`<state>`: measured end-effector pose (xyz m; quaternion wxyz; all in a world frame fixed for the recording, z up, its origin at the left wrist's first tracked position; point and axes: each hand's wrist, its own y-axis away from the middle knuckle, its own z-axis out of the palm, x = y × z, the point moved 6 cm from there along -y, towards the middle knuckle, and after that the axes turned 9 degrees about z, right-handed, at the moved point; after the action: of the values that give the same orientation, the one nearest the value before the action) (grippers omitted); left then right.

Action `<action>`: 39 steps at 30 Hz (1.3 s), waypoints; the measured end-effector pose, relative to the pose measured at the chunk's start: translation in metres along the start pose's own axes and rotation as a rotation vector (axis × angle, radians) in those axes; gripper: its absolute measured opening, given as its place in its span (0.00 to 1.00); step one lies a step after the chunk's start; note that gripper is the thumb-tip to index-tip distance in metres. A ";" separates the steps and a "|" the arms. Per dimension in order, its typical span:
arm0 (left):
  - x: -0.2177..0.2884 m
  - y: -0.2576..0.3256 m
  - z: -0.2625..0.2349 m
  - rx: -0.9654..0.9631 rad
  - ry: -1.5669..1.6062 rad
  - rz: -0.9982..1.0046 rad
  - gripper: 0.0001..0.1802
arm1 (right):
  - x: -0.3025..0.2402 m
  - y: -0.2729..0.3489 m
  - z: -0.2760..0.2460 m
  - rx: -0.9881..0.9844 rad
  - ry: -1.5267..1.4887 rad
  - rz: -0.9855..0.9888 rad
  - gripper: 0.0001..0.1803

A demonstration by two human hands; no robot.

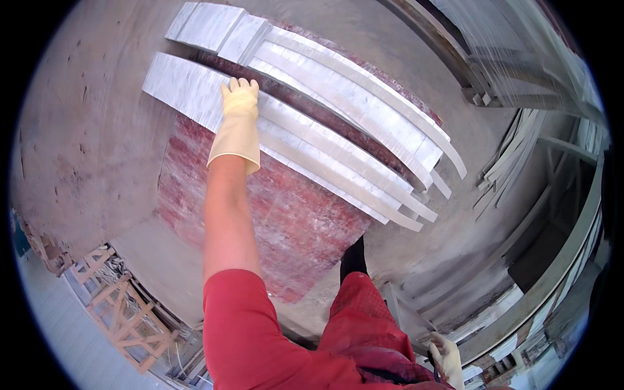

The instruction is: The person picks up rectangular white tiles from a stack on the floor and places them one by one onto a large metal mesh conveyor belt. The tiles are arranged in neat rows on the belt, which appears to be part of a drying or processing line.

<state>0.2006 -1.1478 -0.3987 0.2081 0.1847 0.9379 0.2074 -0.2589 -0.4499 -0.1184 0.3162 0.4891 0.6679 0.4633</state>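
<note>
The left hand (pixel 239 99), gloved, reaches away to the near row of pale slabs (pixel 185 83), which lies across the far part of a red-stained board (pixel 292 224); its fingers bend close together over the row's far edge, perhaps to steady or align it, though with the thumb hidden I cannot tell whether they grip; a far row of pale slabs (pixel 214 27) runs alongside, a gap between them, probably leaving room for fingertips; narrow pale strips (pixel 404 218) lie lengthwise on both rows and overhang at the right, seemingly being longer than the slabs beneath; the right hand (pixel 445 357), also gloved, hangs near the body, fingers partly curled, any hold unclear.
</note>
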 end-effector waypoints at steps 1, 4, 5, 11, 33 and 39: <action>-0.002 0.000 0.006 0.081 0.012 0.016 0.41 | -0.011 -0.002 -0.001 0.021 -0.028 -0.010 0.24; -0.002 0.001 0.008 0.241 0.059 0.096 0.27 | -0.053 -0.003 -0.008 0.052 0.027 -0.079 0.24; 0.001 0.005 0.008 0.289 0.068 0.127 0.22 | -0.066 -0.001 -0.010 0.041 0.035 -0.068 0.24; 0.014 0.026 0.016 0.383 0.241 0.133 0.32 | -0.079 -0.002 -0.006 0.035 0.066 -0.115 0.25; 0.059 0.128 0.017 0.012 0.768 -0.612 0.59 | -0.013 -0.039 0.000 -0.099 -0.091 -0.001 0.25; 0.201 0.275 0.081 -0.007 2.132 -0.429 0.45 | 0.037 -0.047 0.016 -0.060 -0.277 0.009 0.25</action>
<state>0.1400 -0.8032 -0.4008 -0.6805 -0.2587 0.6483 0.2231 -0.2739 -0.4139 -0.1668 0.4180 0.5415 0.6015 0.4125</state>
